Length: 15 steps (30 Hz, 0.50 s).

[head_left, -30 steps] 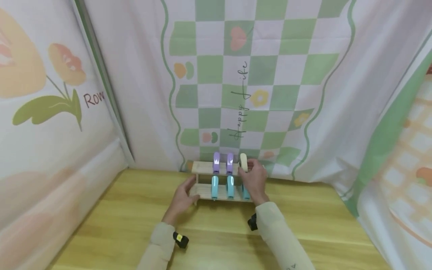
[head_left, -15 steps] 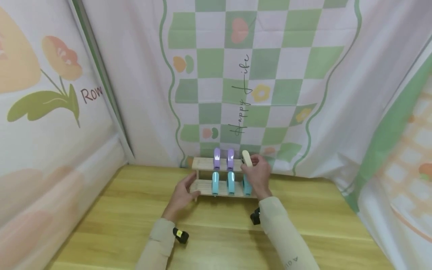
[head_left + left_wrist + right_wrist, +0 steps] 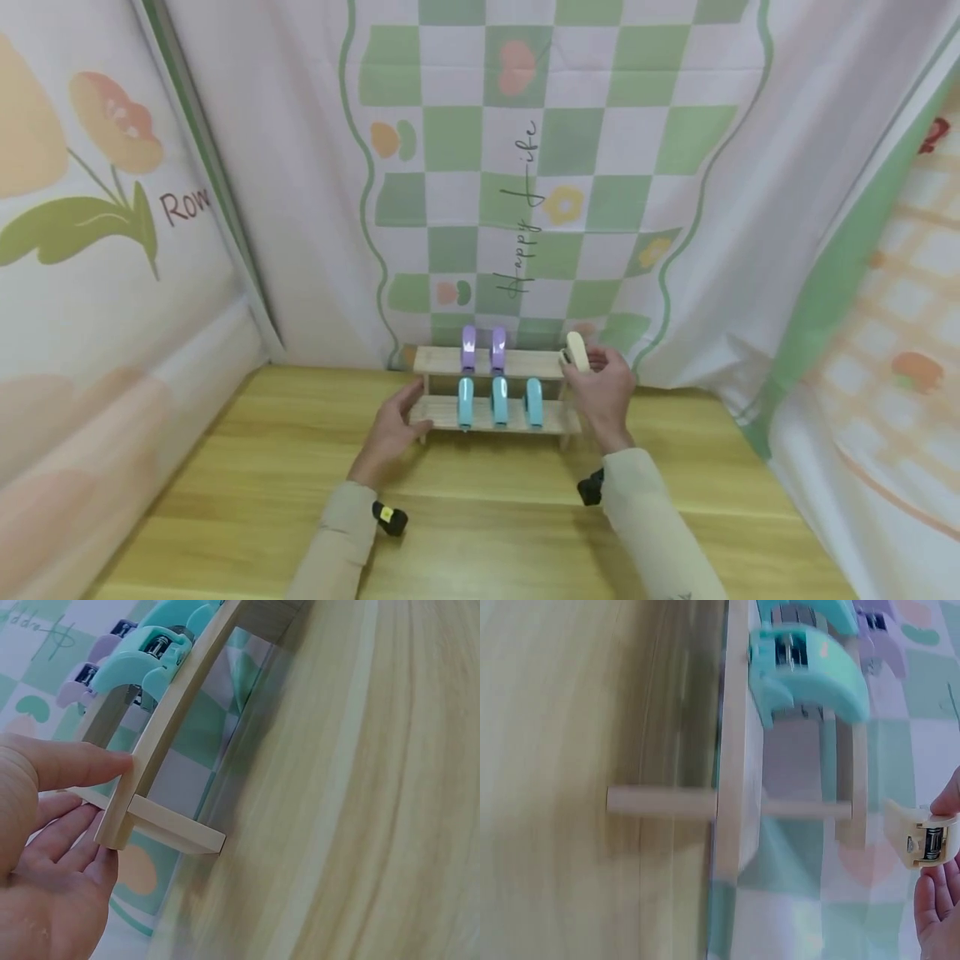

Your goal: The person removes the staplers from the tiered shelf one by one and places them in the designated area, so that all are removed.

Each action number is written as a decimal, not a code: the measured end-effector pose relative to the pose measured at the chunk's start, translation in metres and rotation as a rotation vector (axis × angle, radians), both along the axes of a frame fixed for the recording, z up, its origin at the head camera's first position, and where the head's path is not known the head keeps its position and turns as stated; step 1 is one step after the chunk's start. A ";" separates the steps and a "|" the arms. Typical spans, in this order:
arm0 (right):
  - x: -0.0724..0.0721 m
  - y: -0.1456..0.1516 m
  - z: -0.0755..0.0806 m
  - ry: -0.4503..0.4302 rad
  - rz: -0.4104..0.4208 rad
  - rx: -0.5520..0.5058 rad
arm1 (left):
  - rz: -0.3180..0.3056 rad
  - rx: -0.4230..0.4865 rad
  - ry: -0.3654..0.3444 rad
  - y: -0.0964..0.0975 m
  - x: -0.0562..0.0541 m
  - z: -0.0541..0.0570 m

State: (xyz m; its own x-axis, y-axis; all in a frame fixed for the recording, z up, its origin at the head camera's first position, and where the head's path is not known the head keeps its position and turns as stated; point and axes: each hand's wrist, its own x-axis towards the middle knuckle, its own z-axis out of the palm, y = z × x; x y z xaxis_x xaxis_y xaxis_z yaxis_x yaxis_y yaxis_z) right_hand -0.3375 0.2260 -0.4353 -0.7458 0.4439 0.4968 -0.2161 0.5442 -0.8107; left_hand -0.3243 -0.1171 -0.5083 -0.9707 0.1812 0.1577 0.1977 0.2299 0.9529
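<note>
Cream stapler (image 3: 576,350) in half-curled right hand (image 3: 605,393)

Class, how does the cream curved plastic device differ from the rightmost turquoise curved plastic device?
The cream curved plastic device is pale; the rightmost turquoise curved plastic device is blue-green. The right hand holds the cream device, while the turquoise device rests on the light wooden rack's lower shelf. In the head view, the cream device leans more than the turquoise device. Both show a metallic inner part.
</note>
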 end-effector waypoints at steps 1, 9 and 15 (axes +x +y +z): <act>0.002 0.004 -0.001 0.000 -0.008 -0.006 | 0.000 0.002 0.006 0.000 0.000 0.000; 0.014 0.038 -0.019 0.029 -0.098 -0.046 | -0.014 0.002 0.002 -0.001 -0.005 -0.002; 0.017 0.054 -0.041 -0.057 -0.154 -0.134 | -0.017 0.026 -0.007 0.000 -0.004 -0.002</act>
State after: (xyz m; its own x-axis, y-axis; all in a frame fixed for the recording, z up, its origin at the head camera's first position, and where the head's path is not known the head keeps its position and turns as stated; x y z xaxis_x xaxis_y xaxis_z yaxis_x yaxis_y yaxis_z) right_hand -0.3201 0.2797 -0.4762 -0.6890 0.6142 0.3849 -0.0908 0.4537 -0.8865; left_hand -0.3286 -0.1176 -0.5108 -0.9686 0.1933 0.1561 0.1950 0.2020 0.9598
